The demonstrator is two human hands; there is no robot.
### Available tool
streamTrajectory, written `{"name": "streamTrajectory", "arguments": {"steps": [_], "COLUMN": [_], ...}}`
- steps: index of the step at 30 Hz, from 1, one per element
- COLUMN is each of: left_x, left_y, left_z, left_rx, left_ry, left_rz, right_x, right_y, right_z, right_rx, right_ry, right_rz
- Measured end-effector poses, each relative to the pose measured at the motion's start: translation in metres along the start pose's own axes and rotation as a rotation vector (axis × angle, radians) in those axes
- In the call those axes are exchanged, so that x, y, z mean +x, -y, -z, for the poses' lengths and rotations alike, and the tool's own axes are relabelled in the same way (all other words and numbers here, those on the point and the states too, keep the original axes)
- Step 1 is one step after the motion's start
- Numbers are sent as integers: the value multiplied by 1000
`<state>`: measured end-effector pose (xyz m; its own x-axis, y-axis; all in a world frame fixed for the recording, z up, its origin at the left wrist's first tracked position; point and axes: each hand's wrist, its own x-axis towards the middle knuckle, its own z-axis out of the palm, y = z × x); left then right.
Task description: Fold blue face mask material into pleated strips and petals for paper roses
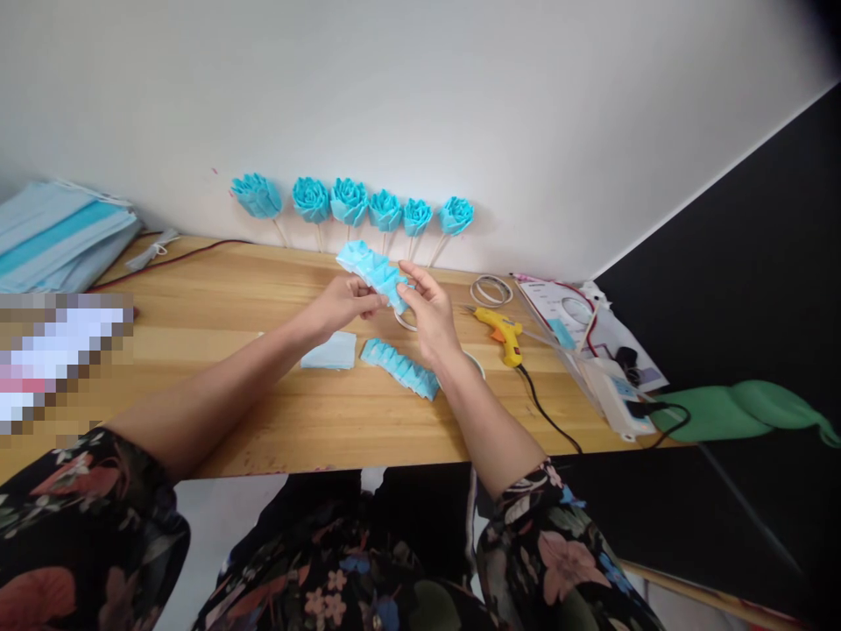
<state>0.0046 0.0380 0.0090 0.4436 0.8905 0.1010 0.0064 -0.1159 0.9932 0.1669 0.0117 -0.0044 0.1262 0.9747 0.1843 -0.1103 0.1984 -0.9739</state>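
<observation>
A pleated light-blue strip point(373, 267) is held up above the table between both hands. My left hand point(351, 302) pinches its lower edge near the middle. My right hand point(427, 307) grips its right end between thumb and fingers. Below them, a second pleated blue strip point(399, 369) lies on the table, close to my right forearm. To its left is a small stack of pale-blue sheets point(329, 350). Behind the hands, several blue flowers on sticks point(349, 202) lean against the wall in a row.
A yellow glue gun point(505, 333) lies to the right, its black cord crossing the table edge. Further right are a white power strip point(618, 399), papers point(634, 350) and a green object point(716, 412). A roll of tape point(491, 291) is behind. Face masks point(59, 232) are piled far left.
</observation>
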Motion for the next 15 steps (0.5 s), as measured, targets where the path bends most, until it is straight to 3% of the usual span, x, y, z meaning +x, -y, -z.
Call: {"name": "streamTrajectory", "arguments": {"steps": [8,15], "left_x": [1,5], "left_y": [0,6], "left_z": [3,6], "left_rx": [-53,-115], "left_ry": [-120,-123], "left_rz": [7,-5], "right_x": [8,8], "right_y": [1,0], "right_z": [11,12], "right_rx": [65,75], "right_ry": [23,13], "right_rz": [-24,-25]}}
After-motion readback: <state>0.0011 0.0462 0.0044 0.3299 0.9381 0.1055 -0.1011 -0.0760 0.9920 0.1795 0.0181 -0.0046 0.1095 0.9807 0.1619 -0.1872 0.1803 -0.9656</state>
